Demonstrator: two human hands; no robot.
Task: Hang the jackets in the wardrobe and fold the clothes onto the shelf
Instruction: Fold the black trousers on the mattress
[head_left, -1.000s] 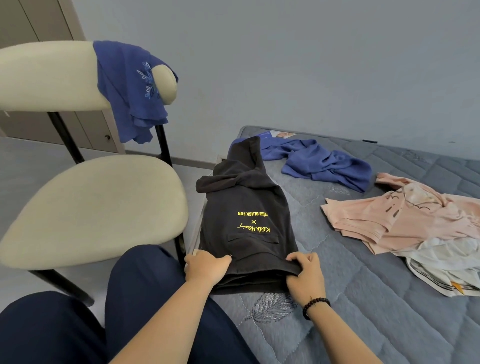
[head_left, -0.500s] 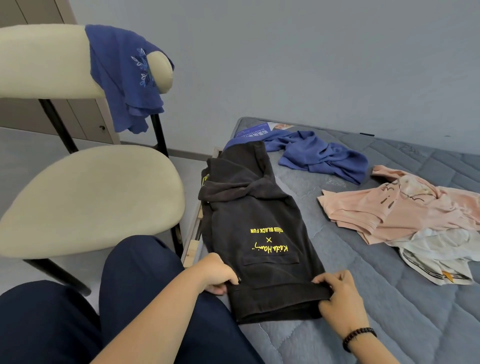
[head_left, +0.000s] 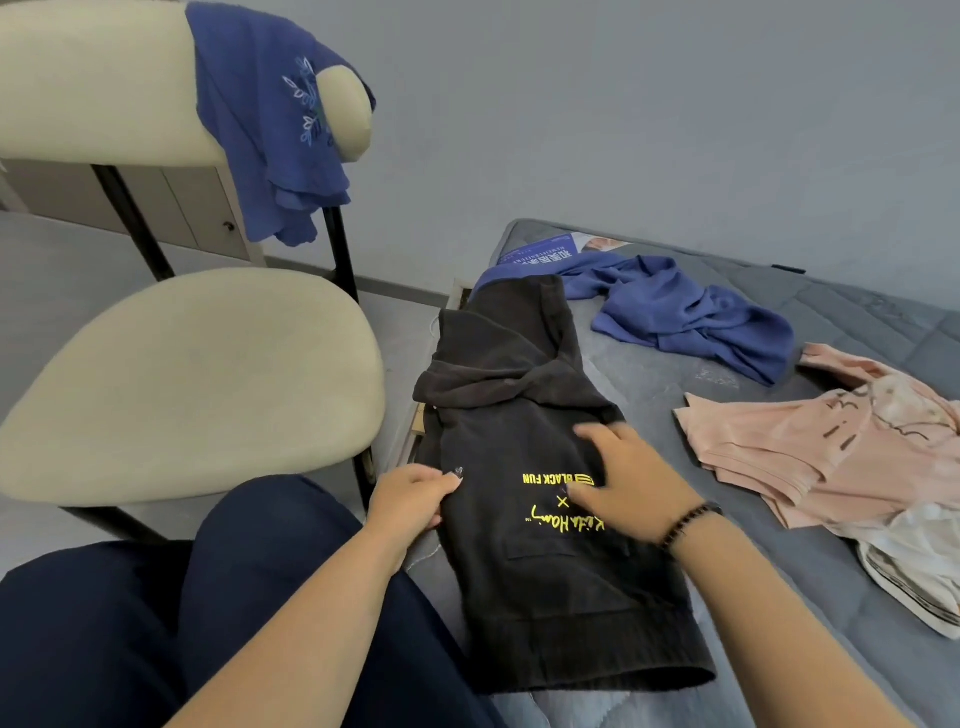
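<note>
Grey mattress (head_left: 779, 597) bears a black hoodie (head_left: 545, 597); right hand (head_left: 623, 483) flat on it, left hand (head_left: 410, 499) pinching its edge, fingertips hidden

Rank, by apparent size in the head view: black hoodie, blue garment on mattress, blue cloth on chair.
1. Black hoodie, clearly largest, though nearest the camera.
2 and 3. Blue garment and blue cloth look alike; unranked.
</note>
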